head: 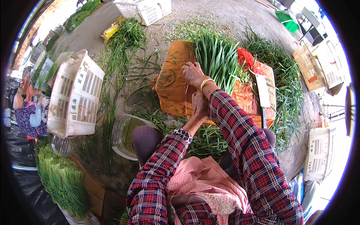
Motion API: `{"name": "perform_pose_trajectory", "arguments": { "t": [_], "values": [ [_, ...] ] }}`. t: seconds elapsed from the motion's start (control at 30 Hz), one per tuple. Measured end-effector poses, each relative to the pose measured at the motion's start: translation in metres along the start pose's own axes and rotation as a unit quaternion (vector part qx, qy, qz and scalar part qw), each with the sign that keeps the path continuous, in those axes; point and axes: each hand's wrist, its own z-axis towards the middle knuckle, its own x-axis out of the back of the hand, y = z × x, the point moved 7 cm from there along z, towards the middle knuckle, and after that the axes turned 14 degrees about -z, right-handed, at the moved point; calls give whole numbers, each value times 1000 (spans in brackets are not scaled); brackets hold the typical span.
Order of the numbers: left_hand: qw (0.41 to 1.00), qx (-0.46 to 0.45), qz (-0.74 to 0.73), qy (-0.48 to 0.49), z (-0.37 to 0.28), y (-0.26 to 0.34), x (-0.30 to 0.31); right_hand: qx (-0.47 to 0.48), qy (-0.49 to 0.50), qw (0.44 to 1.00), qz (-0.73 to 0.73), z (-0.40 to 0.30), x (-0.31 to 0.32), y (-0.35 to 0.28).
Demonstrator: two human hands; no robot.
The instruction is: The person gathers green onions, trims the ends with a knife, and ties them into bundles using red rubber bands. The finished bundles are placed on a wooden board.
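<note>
A bunch of long, flat green leaves, apparently garlic chives [216, 57], lies across a low block wrapped in orange woven sacking [171, 81]. At the bunch's near left side, my right hand [194, 74] bends its fingers over the sacking. My left hand [199, 106] is just below, against the right wrist, mostly in shadow. A thin pink strand [186, 94] hangs by the hands; whether either grips it is unclear. To the right, a cleaver [263, 91] rests on the block with its handle towards me. Red plastic strips [246, 58] lie beyond the bunch.
A clear plastic tub of greenish liquid [129, 130] stands by my left knee. White plastic crates [85, 92] sit at left, at the back and at right. Loose leaves [287, 76] cover the floor around the block. Tied green bundles [63, 180] stand lower left; another person [32, 115] is far left.
</note>
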Motion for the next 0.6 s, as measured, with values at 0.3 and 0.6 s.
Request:
{"name": "perform_pose_trajectory", "arguments": {
  "t": [0.3,0.6],
  "values": [
    [926,131,-271,230,15,-45,57,-31,130,975,177,-27,3,36],
    [981,-13,45,187,50,-1,64,-98,224,898,366,-50,10,57]
  ]
}}
